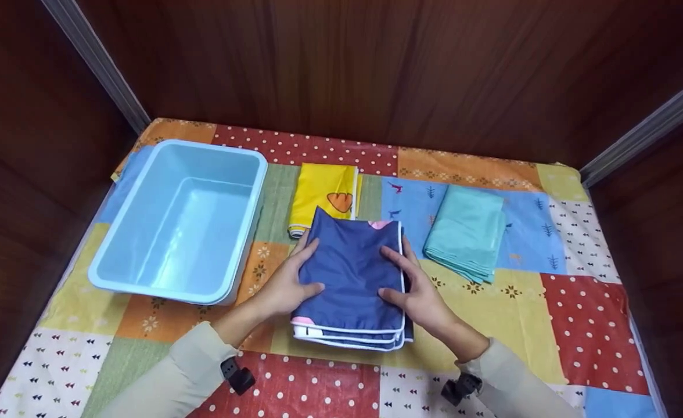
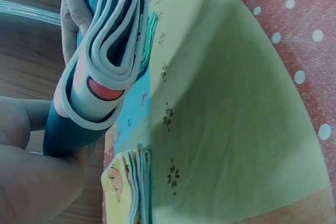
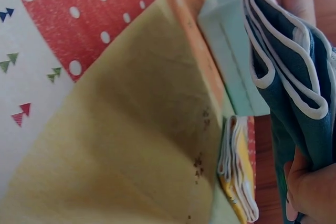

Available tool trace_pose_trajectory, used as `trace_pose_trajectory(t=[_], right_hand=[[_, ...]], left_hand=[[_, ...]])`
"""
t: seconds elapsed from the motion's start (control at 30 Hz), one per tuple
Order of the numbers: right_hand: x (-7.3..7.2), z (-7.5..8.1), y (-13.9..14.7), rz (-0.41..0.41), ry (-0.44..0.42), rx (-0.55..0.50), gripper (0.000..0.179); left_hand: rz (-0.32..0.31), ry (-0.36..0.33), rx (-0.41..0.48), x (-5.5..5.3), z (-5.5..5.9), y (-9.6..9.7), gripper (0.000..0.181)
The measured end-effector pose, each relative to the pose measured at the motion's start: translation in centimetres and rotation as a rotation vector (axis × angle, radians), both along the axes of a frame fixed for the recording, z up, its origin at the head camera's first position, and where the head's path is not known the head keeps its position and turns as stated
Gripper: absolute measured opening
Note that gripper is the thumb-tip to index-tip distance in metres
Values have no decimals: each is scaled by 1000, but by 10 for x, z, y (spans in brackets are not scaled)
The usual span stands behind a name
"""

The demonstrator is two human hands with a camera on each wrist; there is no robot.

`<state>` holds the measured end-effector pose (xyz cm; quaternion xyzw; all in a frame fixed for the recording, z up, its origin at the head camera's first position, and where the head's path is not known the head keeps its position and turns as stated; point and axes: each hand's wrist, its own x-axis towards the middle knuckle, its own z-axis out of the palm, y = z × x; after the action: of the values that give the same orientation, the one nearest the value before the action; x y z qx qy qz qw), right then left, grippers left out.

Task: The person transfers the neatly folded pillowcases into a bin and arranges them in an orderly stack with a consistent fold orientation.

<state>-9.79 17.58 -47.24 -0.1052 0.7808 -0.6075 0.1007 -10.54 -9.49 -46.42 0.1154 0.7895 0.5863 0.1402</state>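
A folded navy cloth [image 1: 350, 273] with white piping and pink patches is held over the middle of the table. My left hand [image 1: 283, 284] grips its left side, thumb on top and fingers underneath. On the opposite side my right hand [image 1: 423, 293] holds it the same way, fingers spread on the top face. Both wrist views show the stacked layers of the navy cloth [image 2: 113, 72] end-on, raised above the tabletop. One corner sticks up at the far left. The undersides of my hands are mostly hidden.
A light blue plastic tub [image 1: 100, 278] stands at the left. Behind the navy cloth lies a folded yellow cloth [image 1: 318, 191] with an orange print. A folded turquoise cloth [image 1: 466, 229] lies at the right. Patchwork cover [image 1: 492, 319] spreads over the table; dark wood panels [image 1: 341, 69] surround it.
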Motion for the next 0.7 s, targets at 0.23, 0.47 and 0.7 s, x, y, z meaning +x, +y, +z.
trace_pose_trajectory(t=[0.23,0.47,0.7], right_hand=[[-3,14,-4,19,19,4,68],[-8,27,-9,32,9,-10,68],[-12,40,-14,36,-18,-3,69]], left_hand=[[28,-33,-6,-2,13,-4,79],[43,-78,-8,-2,26,-11,79],[46,-94,6,-5,41,-17,80]])
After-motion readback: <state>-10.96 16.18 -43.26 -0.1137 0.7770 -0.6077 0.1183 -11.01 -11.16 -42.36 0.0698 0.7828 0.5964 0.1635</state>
